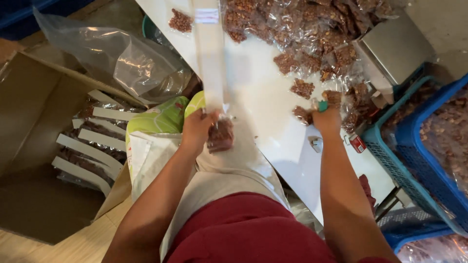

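Left hand (196, 127): fingers curled around the lower end of a long white card strip (210, 58), with a small clear packet of brown nuts (220, 136) just beside the fingertips, touching the strip's end. Right hand (326, 119): fingers closed on a small green object (322, 105), resting on the white table (263, 97). Beyond those fingers: heap of nut packets (312, 29). Far left: cardboard box (34, 107) holding finished strips.
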